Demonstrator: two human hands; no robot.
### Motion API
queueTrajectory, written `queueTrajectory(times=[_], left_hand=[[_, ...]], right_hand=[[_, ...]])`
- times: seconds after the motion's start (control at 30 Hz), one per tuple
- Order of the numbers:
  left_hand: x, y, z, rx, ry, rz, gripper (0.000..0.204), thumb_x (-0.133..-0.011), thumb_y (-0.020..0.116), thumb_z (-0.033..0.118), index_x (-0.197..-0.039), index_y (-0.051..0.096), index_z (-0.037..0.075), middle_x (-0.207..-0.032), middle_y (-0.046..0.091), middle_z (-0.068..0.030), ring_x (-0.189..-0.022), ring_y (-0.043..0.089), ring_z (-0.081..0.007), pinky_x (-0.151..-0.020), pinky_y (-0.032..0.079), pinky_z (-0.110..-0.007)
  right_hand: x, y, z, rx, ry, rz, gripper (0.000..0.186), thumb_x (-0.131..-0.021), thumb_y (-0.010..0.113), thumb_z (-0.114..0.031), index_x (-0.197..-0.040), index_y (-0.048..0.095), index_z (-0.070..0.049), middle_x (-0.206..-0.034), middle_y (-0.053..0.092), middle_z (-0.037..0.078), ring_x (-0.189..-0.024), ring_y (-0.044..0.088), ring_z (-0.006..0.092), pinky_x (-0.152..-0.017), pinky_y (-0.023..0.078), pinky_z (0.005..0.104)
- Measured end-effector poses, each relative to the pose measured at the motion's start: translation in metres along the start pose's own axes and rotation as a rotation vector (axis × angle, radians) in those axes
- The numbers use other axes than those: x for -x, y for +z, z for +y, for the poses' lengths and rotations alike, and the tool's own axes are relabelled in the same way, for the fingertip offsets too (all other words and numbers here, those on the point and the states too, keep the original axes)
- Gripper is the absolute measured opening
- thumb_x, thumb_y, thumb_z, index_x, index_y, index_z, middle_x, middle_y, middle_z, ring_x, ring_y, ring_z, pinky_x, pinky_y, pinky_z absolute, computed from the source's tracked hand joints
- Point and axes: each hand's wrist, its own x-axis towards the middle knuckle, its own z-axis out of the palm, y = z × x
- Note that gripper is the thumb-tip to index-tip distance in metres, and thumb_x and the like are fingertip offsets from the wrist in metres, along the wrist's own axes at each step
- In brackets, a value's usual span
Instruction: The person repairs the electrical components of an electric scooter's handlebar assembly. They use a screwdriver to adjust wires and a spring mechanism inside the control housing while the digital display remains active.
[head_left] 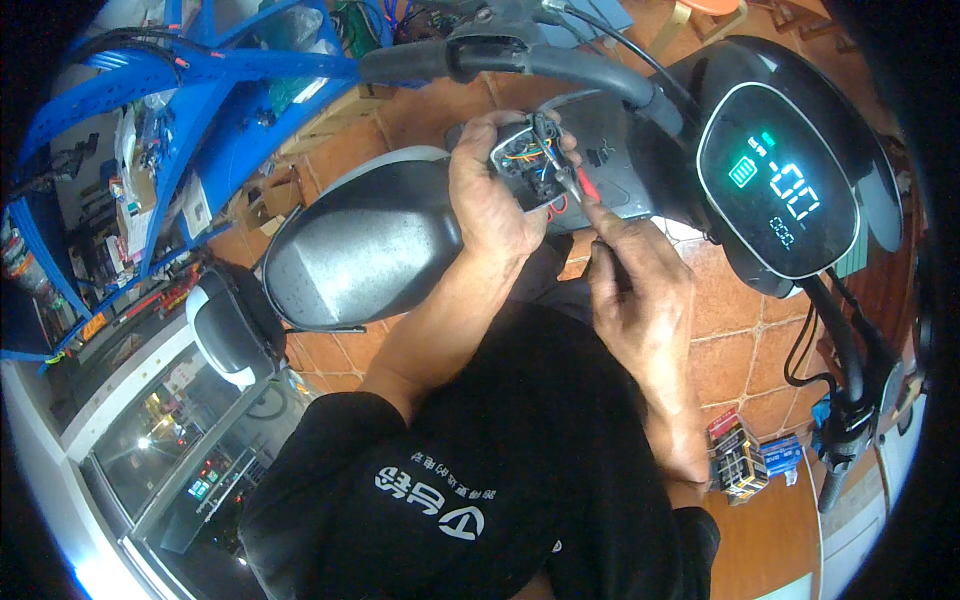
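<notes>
My left hand [490,195] is closed around an opened black plastic housing [510,160], lifted above the scooter's footwell. Thin orange, blue and green wires show inside it. My right hand [640,285] grips a slim hand tool [567,178] with a metal tip, which reaches into or against the housing's right side. A red part [587,186] shows beside the tip; the tool's exact kind is unclear because my fingers cover much of it. Red loops show just below the housing.
Around me stand the electric scooter's black seat [365,245], lit display [780,185] and grey handlebar [560,65]. Blue shelving [190,110] with loose parts fills the upper left. A glass case [170,450] is lower left; small boxes [738,458] sit lower right.
</notes>
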Motion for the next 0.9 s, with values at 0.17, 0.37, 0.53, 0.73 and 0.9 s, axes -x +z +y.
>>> queueTrajectory(times=[0.17,0.37,0.53,0.73,0.9], left_hand=[[0.000,0.000,0.001,0.015,-0.045,0.003,0.037,-0.095,0.044,0.037,-0.099,0.061,0.005,-0.099,0.064,-0.0212,-0.086,0.065,-0.0328,-0.073,0.056,-0.045],[-0.006,-0.002,0.002,-0.049,-0.031,0.034,0.039,-0.094,0.043,0.040,-0.099,0.061,0.006,-0.100,0.064,-0.0214,-0.086,0.065,-0.0326,-0.074,0.056,-0.044],[-0.007,0.001,0.004,-0.036,-0.055,0.065,0.037,-0.095,0.042,0.037,-0.100,0.060,0.005,-0.098,0.066,-0.0203,-0.084,0.066,-0.0321,-0.073,0.056,-0.044],[-0.005,0.005,0.007,0.034,-0.092,0.059,0.032,-0.096,0.041,0.031,-0.100,0.055,0.004,-0.094,0.067,-0.0197,-0.080,0.067,-0.0318,-0.070,0.057,-0.044],[-0.006,0.004,0.007,-0.020,-0.089,0.064,0.031,-0.095,0.040,0.031,-0.099,0.055,0.003,-0.094,0.066,-0.0210,-0.079,0.067,-0.0327,-0.069,0.057,-0.044]], right_hand=[[0.001,-0.003,0.001,-0.010,0.029,-0.039,0.038,-0.077,0.065,0.006,-0.113,0.067,-0.008,-0.079,0.060,0.013,-0.068,0.063,0.0320,-0.060,0.053,0.0410],[0.009,0.007,-0.003,0.074,0.026,-0.023,0.041,-0.078,0.065,0.007,-0.116,0.066,-0.008,-0.080,0.059,0.014,-0.067,0.062,0.0325,-0.059,0.052,0.0413],[0.006,0.009,0.001,0.027,0.022,-0.012,0.039,-0.078,0.065,0.006,-0.115,0.066,-0.007,-0.082,0.060,0.014,-0.069,0.063,0.0317,-0.061,0.052,0.0408],[0.002,0.004,0.001,-0.086,0.051,-0.019,0.036,-0.080,0.065,0.006,-0.113,0.067,-0.006,-0.084,0.063,0.013,-0.072,0.065,0.0303,-0.063,0.053,0.0387],[-0.002,-0.005,0.008,-0.055,0.016,-0.084,0.035,-0.080,0.064,0.006,-0.112,0.067,-0.007,-0.083,0.064,0.013,-0.072,0.065,0.0295,-0.062,0.053,0.0375]])
